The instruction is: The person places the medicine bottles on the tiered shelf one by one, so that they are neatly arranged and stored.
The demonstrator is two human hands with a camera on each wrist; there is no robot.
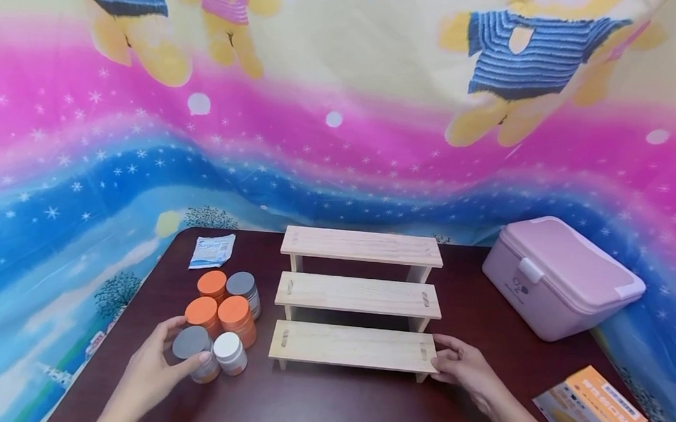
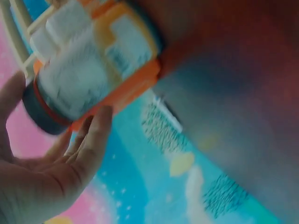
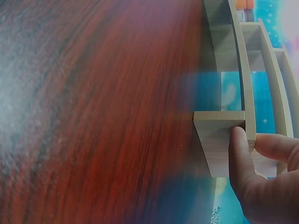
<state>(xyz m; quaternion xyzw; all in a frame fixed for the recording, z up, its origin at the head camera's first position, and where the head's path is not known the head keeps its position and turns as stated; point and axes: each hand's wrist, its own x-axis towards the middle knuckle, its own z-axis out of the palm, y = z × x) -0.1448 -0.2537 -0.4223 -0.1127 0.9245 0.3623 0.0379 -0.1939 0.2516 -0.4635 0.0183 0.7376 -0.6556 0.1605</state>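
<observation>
My left hand (image 1: pixel 154 364) has its thumb and fingers around a grey-lidded jar (image 1: pixel 192 342), the nearest in a cluster at the table's left. Its label shows in the left wrist view, the thumb beside the dark lid (image 2: pixel 44 109). Next to it stands a smaller white-lidded jar (image 1: pixel 230 352). Behind are three orange-lidded jars (image 1: pixel 237 320) and another grey-lidded jar (image 1: pixel 243 290). With my right hand (image 1: pixel 467 369) I pinch the right end of the lowest tier of a three-tier wooden step shelf (image 1: pixel 354 347). In the right wrist view, thumb and finger press the board's end (image 3: pixel 249 107).
A white and blue "Surgical" packet (image 1: pixel 212 251) lies behind the jars. At the back right is a closed pink lidded box (image 1: pixel 561 277), with an orange and white carton (image 1: pixel 591 409) in front. A patterned cloth (image 1: pixel 340 160) hangs behind the dark table (image 1: pixel 339 408).
</observation>
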